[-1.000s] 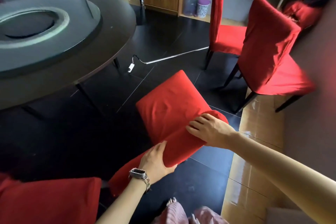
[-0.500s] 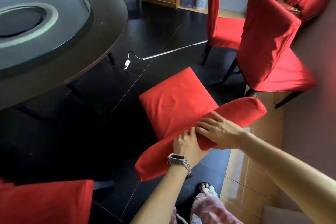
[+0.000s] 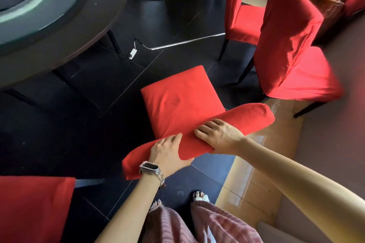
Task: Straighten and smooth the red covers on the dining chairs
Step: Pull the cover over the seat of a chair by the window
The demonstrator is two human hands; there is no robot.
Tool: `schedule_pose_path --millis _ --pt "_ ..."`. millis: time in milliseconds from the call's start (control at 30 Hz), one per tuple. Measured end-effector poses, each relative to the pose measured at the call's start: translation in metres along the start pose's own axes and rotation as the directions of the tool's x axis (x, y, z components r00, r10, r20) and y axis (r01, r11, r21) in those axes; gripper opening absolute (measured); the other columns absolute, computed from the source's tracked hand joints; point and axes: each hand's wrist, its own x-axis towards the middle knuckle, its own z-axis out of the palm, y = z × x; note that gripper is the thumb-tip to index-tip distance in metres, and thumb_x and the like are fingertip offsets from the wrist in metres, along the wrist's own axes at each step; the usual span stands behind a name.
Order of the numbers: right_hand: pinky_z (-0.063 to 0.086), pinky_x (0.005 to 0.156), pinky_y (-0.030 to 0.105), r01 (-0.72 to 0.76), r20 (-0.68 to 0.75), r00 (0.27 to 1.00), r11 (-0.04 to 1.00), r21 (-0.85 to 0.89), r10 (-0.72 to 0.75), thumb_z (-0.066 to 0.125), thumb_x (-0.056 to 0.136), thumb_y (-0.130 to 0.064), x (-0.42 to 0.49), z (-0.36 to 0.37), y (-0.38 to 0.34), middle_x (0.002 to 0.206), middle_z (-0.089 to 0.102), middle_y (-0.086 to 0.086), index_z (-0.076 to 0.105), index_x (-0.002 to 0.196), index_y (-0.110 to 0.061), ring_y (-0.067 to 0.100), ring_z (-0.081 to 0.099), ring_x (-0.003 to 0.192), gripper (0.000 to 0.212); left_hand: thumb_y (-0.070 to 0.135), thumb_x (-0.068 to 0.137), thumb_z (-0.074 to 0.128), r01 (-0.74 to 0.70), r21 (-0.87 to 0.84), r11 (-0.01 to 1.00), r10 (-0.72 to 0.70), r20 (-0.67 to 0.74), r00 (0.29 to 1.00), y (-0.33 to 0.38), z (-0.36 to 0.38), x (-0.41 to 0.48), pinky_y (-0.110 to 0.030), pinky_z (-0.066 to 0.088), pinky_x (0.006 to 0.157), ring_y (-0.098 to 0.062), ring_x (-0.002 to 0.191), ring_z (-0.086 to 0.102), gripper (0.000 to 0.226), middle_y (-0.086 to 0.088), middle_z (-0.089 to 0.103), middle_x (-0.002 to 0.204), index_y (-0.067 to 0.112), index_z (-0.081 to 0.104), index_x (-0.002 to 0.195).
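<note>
Red cover (image 3: 246,116), its top edge right below me, seat (image 3: 177,96) beyond. Left hand (image 3: 167,152) gripping cover, fingers wrapping over edge; right hand (image 3: 219,136) pressing flat, fingers straight. Judging best: anchoring with left, sweeping right outward, easing slack toward far corner.

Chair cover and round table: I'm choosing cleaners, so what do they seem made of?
Chair cover: seems a soft, matte woven fabric; it creases and dimples on the seat. Round table: dark, probably lacquered wood, with a dull sheen. Its turntable: glossy, perhaps glass, mirroring light.
</note>
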Motion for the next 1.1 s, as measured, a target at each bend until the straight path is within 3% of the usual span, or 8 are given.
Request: schedule_pose_path --millis 267,433,633,767,833,900,967,1100 --pt "0.047 0.093 0.056 -0.212 -0.036 0.977 0.976 -0.053 0.21 0.086 0.052 -0.04 -0.041 0.024 0.043 0.112 0.066 -0.004 0.063 0.121 -0.022 0.023 0.065 0.097 0.075 0.067 0.07 0.061 -0.016 -0.025 1.0 0.019 0.103 0.995 0.064 0.012 0.039 -0.034 0.042 0.088 -0.026 0.106 0.059 0.08 -0.002 0.06 0.118 0.023 0.043 0.134" --pt "0.009 0.107 0.07 -0.414 0.117 0.904 0.91 -0.01 0.412 0.055 0.093 -0.034 -0.064 0.048 0.06 0.147 0.034 -0.008 0.024 0.146 -0.029 0.026 0.031 0.136 0.062 0.068 0.071 0.06 -0.023 0.022 1.0 0.019 0.167 0.986 0.107 0.018 0.064 -0.036 0.043 0.082 -0.029 0.103 0.059 0.078 -0.006 0.06 0.114 0.021 0.042 0.131" --pt "0.006 0.106 0.072 -0.437 0.109 0.897 0.896 0.082 0.428 0.057 0.092 -0.031 -0.074 0.058 0.068 0.151 0.03 -0.006 0.021 0.149 -0.029 0.028 0.024 0.14 0.067 0.067 0.073 0.059 -0.023 0.084 0.996 0.003 0.234 0.972 0.12 0.019 0.072 -0.035 0.043 0.085 -0.028 0.108 0.056 0.081 -0.004 0.056 0.122 0.023 0.036 0.137" --pt "-0.005 0.105 0.073 -0.39 0.204 0.918 0.868 0.308 0.34 0.037 0.071 -0.082 -0.074 0.05 0.091 0.15 0.03 -0.013 0.03 0.145 -0.038 0.02 0.017 0.143 0.086 0.08 0.076 0.041 0.003 -0.027 1.0 0.007 0.373 0.928 0.101 0.01 0.074 -0.037 0.035 0.101 -0.026 0.123 0.049 0.083 0.003 0.048 0.14 0.03 0.034 0.142" --pt "-0.014 0.104 0.07 -0.544 0.222 0.832 0.667 0.51 0.509 0.019 0.065 -0.09 -0.081 0.046 0.106 0.151 0.031 -0.015 0.047 0.133 -0.046 0.016 0.013 0.145 0.086 0.084 0.078 0.018 0.166 -0.085 0.982 -0.097 0.527 0.844 0.078 -0.001 0.079 -0.043 0.03 0.108 -0.026 0.128 0.046 0.082 0.003 0.046 0.143 0.036 0.037 0.141" --pt "-0.013 0.104 0.069 -0.699 0.158 0.594 0.408 0.587 0.789 0.024 0.078 -0.081 -0.094 0.052 0.119 0.149 0.035 -0.012 0.059 0.121 -0.043 0.013 0.016 0.143 0.067 0.075 0.08 0.002 0.321 -0.065 0.945 -0.217 0.611 0.762 0.053 -0.008 0.08 -0.042 0.033 0.106 -0.029 0.125 0.048 0.084 -0.002 0.05 0.139 0.032 0.043 0.138" --pt "-0.002 0.104 0.073 -0.756 0.116 0.356 0.212 0.62 0.927 0.044 0.089 -0.063 -0.1 0.062 0.123 0.151 0.032 -0.005 0.061 0.12 -0.034 0.013 0.015 0.143 0.046 0.063 0.092 0.014 0.487 -0.084 0.869 -0.336 0.622 0.707 0.04 -0.009 0.079 -0.035 0.036 0.094 -0.029 0.119 0.052 0.068 -0.004 0.059 0.124 0.024 0.054 0.13" --pt "0.012 0.105 0.072 -0.662 0.211 0.124 -0.078 0.746 0.97 0.063 0.081 -0.028 -0.07 0.061 0.114 0.159 0.007 0.004 0.047 0.135 -0.021 0.016 -0.001 0.147 0.056 0.061 0.092 0.037 0.677 -0.154 0.72 -0.43 0.667 0.608 0.029 -0.006 0.083 -0.032 0.038 0.096 -0.03 0.118 0.052 0.063 -0.009 0.057 0.128 0.014 0.056 0.127"
